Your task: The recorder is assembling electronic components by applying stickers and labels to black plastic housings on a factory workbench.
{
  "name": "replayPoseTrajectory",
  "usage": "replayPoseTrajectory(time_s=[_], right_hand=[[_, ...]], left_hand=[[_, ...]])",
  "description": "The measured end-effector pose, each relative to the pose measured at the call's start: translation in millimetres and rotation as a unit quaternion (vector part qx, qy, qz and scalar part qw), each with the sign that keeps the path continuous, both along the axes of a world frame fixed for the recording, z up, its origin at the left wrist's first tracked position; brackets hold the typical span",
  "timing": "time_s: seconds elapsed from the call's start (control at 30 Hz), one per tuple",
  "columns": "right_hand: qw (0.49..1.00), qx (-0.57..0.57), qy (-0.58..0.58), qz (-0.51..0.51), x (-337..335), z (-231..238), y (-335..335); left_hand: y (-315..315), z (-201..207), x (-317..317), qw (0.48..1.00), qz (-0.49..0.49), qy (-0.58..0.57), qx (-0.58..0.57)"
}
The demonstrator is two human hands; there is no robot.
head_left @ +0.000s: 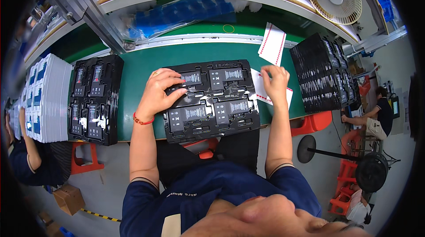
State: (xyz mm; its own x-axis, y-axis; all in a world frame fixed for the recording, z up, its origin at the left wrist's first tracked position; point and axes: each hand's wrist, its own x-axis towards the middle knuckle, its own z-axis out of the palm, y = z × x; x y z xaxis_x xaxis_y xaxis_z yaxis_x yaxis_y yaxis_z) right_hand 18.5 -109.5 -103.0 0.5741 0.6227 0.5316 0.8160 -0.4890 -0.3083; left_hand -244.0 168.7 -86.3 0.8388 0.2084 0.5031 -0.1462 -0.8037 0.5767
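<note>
Resting on a green table (138,66), a black tray (208,97) holds flat black batteries (226,77). Over its upper left, the left hand (161,90) spreads thumb and fingers. At right, the right hand (276,81) curls above a red-dotted white sheet (259,87), grip unclear. Stacked trays (316,74) stand beyond.

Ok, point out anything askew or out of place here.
The white red-dotted sheets lie at differing slants, not squared to the green table; a yellow rubber band lies loose beyond the metal rail.
</note>
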Motion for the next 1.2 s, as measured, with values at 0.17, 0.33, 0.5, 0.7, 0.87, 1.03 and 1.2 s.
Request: replayPoseTrajectory(time_s=[0.17, 0.33, 0.5, 0.7, 0.87, 1.03, 1.2], right_hand=[[0.998, -0.037, 0.027, -0.044, -12.2, -14.0, -15.9], [0.998, -0.041, -0.007, -0.038, -7.8, -13.4, -10.0], [0.999, -0.033, 0.014, -0.021, -5.4, -16.1, -6.5], [0.994, 0.036, 0.084, 0.053, -6.0, -22.8, -8.0], [0.946, 0.079, 0.306, 0.074, -7.2, -8.5, -19.6], [0.869, 0.170, 0.440, 0.151, -3.8, 23.6, -0.7], [0.821, 0.125, 0.488, 0.268, -5.3, 42.0, 55.0]], left_hand=[[-13.3, 10.1, 18.2, 1.000, -0.012, -0.007, -0.025], [-37.2, 24.7, 55.3, 0.988, -0.120, 0.083, 0.039], [-51.5, 19.8, 78.3, 0.972, -0.112, 0.186, 0.086], [-48.7, 4.7, 76.6, 0.987, -0.099, 0.099, 0.085], [-48.4, -2.3, 78.0, 0.991, -0.071, 0.055, 0.102], [-45.3, -7.6, 83.9, 0.996, -0.056, -0.008, 0.064], [-41.6, -9.4, 84.0, 0.995, -0.025, -0.072, 0.061]])
